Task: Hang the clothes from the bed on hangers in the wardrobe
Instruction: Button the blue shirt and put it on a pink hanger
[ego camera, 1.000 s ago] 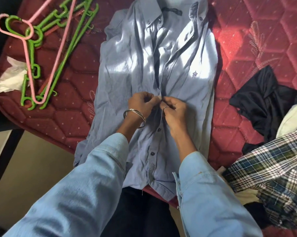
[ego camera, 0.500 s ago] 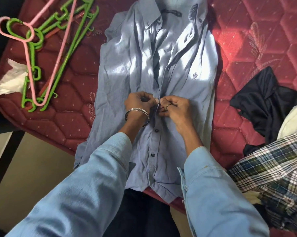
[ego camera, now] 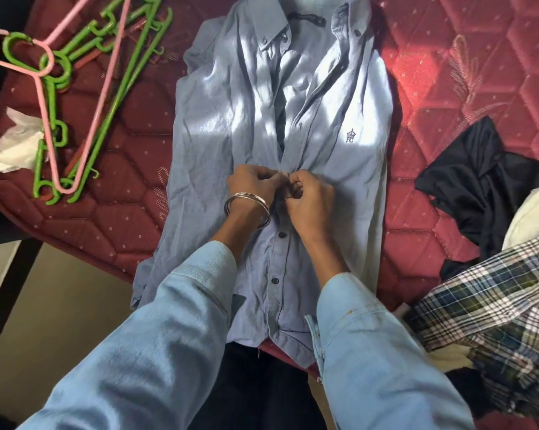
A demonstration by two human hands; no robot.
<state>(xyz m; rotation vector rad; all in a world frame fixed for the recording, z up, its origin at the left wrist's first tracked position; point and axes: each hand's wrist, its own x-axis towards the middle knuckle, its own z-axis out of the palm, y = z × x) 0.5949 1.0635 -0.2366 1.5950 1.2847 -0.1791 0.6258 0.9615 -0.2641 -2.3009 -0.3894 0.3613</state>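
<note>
Shirt (ego camera: 231,119), pale blue, lies flat and face up at the centre of the frame on the red quilted bed (ego camera: 448,72), both hands at its button placket.

Left hand (ego camera: 256,187), bangles on its wrist, has its fingers curled and pinching the placket's edge; right hand (ego camera: 308,200) pinches the facing edge, the two grips touching at mid-chest; buttons below them are fastened, the front above lies open to the collar; green and pink hangers (ego camera: 85,97) are heaped at upper left beside white crumpled paper (ego camera: 14,147); a black garment (ego camera: 485,187) and a plaid shirt (ego camera: 494,305) lie at right.
</note>
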